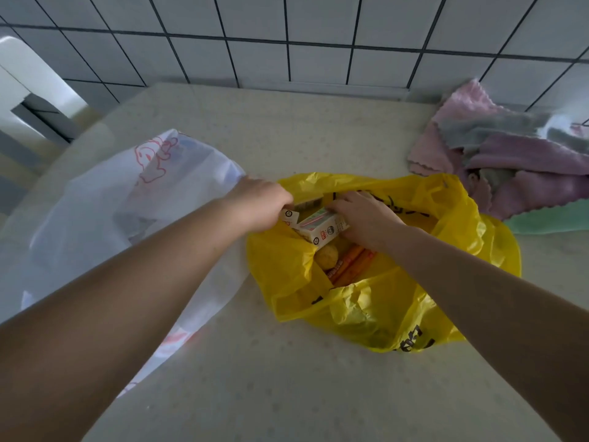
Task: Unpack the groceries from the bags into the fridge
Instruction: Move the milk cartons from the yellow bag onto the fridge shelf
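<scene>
Fingertips of both hands hidden inside the yellow bag [398,301]; white bag [105,212] cut off at left.

The light is soft, even and rather dim, with a cool grey cast over the white square-tiled wall [318,33] and only faint shadows on the pale speckled countertop [255,378] beneath the crumpled yellow plastic bag [398,301]. A milky sheen lies on the translucent white plastic bag [105,202] at left. Wide-angle distortion bends the tile lines toward the edges, and the heap of pink and grey cloths [510,154] at upper right looks smeared.
</scene>
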The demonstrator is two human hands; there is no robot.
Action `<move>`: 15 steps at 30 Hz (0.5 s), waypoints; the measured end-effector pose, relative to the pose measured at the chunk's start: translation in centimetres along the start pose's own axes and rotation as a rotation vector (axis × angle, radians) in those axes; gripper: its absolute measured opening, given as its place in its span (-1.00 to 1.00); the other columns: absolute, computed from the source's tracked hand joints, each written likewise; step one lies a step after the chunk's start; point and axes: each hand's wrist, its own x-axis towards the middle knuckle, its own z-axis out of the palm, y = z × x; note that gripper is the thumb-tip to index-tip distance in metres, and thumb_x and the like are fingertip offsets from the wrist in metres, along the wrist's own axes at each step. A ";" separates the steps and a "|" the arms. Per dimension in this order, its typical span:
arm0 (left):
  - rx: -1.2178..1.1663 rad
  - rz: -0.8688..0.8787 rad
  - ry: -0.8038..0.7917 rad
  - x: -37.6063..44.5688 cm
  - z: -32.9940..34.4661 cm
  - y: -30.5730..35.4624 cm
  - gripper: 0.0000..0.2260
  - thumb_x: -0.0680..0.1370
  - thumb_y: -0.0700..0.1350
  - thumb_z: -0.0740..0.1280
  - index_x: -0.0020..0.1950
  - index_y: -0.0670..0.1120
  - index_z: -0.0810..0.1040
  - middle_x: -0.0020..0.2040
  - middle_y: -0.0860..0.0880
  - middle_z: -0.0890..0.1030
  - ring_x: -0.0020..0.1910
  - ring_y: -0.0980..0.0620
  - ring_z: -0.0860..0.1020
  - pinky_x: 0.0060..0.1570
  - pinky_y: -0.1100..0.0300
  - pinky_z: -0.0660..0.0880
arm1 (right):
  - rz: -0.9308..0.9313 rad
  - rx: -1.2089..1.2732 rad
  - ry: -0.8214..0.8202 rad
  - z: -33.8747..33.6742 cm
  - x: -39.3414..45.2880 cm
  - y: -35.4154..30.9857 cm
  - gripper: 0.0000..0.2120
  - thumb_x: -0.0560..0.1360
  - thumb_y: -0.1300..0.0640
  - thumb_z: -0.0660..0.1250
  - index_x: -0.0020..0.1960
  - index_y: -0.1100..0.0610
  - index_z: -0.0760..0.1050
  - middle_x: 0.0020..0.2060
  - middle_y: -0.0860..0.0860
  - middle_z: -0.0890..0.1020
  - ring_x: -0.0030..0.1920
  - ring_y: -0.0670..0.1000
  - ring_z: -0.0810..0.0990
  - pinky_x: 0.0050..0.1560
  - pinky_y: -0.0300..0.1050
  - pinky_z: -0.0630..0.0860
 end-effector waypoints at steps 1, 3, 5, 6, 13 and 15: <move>-0.109 -0.011 0.025 0.4 0.1 0.3 -0.62 0.50 -0.26 0.18 0.24 0.04 0.52 0.20 -0.05 0.56 0.15 -0.11 0.52 0.10 0.04 0.45 | -0.019 -0.010 -0.004 0.0 0.1 0.1 -0.46 0.46 0.11 0.33 0.41 -0.04 0.28 0.30 0.02 0.39 0.35 0.11 0.32 0.30 0.12 0.37; -0.307 -0.033 0.019 1.1 0.4 1.0 -0.60 0.51 -0.29 0.19 0.31 -0.01 0.49 0.26 -0.09 0.54 0.20 -0.12 0.51 0.15 0.04 0.46 | -0.078 -0.035 -0.008 0.0 0.4 0.2 -0.44 0.46 0.11 0.33 0.42 -0.06 0.26 0.33 -0.01 0.39 0.37 0.08 0.31 0.31 0.14 0.35; -0.383 -0.044 -0.018 1.8 0.8 1.3 -0.56 0.51 -0.27 0.23 0.38 -0.06 0.41 0.32 -0.12 0.50 0.27 -0.13 0.47 0.19 0.07 0.43 | -0.156 -0.064 -0.016 0.0 0.8 0.3 -0.43 0.46 0.10 0.33 0.43 -0.06 0.26 0.38 -0.05 0.37 0.40 0.04 0.29 0.34 0.09 0.32; -0.388 -0.048 -0.030 2.0 1.1 1.4 -0.54 0.51 -0.26 0.26 0.41 -0.06 0.39 0.34 -0.12 0.48 0.29 -0.12 0.45 0.21 0.07 0.42 | -0.194 -0.079 -0.026 -0.1 1.0 0.3 -0.43 0.46 0.10 0.34 0.43 -0.07 0.25 0.39 -0.07 0.35 0.41 0.02 0.29 0.35 0.06 0.31; -0.289 -0.090 -0.040 3.2 2.4 -0.1 -0.68 0.42 -0.08 0.42 0.17 -0.06 0.56 0.17 -0.13 0.55 0.10 -0.14 0.54 -0.01 0.10 0.47 | -0.255 -0.135 -0.083 -0.5 2.4 0.1 -0.40 0.45 0.05 0.36 0.44 -0.04 0.23 0.33 -0.03 0.41 0.34 0.05 0.37 0.24 0.09 0.44; -0.264 -0.087 -0.039 3.2 2.3 0.0 -0.76 0.44 -0.05 0.41 0.08 -0.06 0.59 0.11 -0.14 0.56 0.03 -0.14 0.56 -0.06 0.10 0.47 | -0.240 -0.156 -0.073 -0.2 2.5 0.1 -0.38 0.45 0.03 0.36 0.45 -0.03 0.21 0.32 0.01 0.39 0.32 0.07 0.36 0.20 0.10 0.47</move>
